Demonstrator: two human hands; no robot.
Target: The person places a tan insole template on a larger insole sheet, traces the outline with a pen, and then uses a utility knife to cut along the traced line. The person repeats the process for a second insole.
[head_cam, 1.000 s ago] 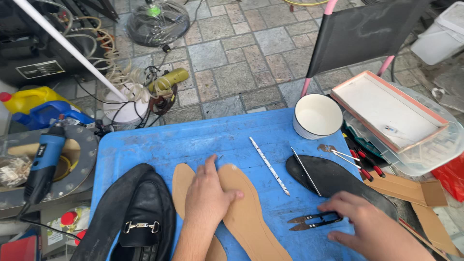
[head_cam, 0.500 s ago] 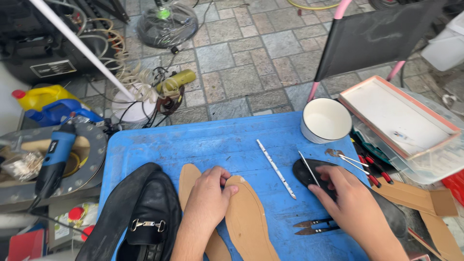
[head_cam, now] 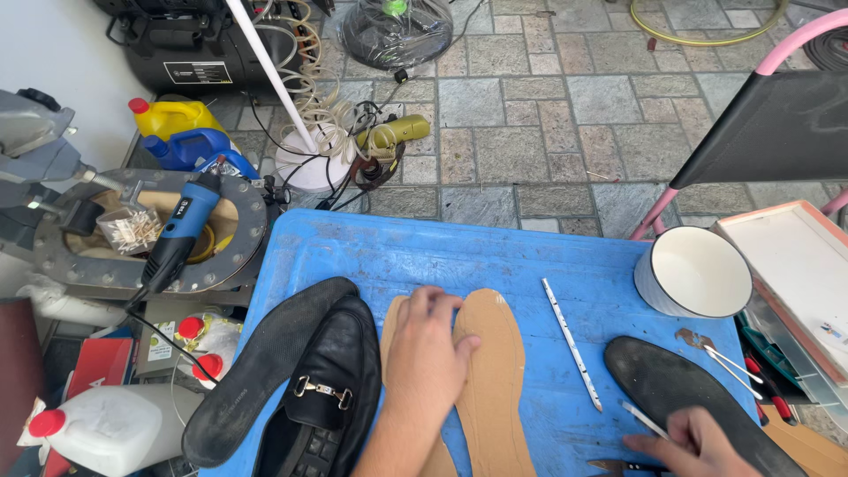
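My left hand (head_cam: pixel 426 357) lies flat on two tan cardboard insoles (head_cam: pixel 495 380) in the middle of the blue table (head_cam: pixel 389 256), its fingers spread over both. My right hand (head_cam: pixel 698 442) is at the lower right edge, fingers pinched on a thin silver tool (head_cam: pixel 643 419) above a black shoe sole (head_cam: pixel 680 393). A black loafer (head_cam: pixel 327 389) with a metal buckle sits left of the insoles, beside another black sole (head_cam: pixel 265 371). A long metal rod (head_cam: pixel 571 344) lies between the insoles and the right-hand sole.
A white bowl (head_cam: pixel 693 271) stands at the table's right, next to a shallow white box (head_cam: pixel 795 265). Small snips (head_cam: pixel 618 465) lie by my right hand. A blue power tool (head_cam: pixel 181 230), jugs (head_cam: pixel 181 132) and a black chair (head_cam: pixel 768 132) surround the table.
My right hand drew back from the dark sole toward the lower right, holding the thin silver tool. The left hand stayed on the insoles. The camera moved closer.
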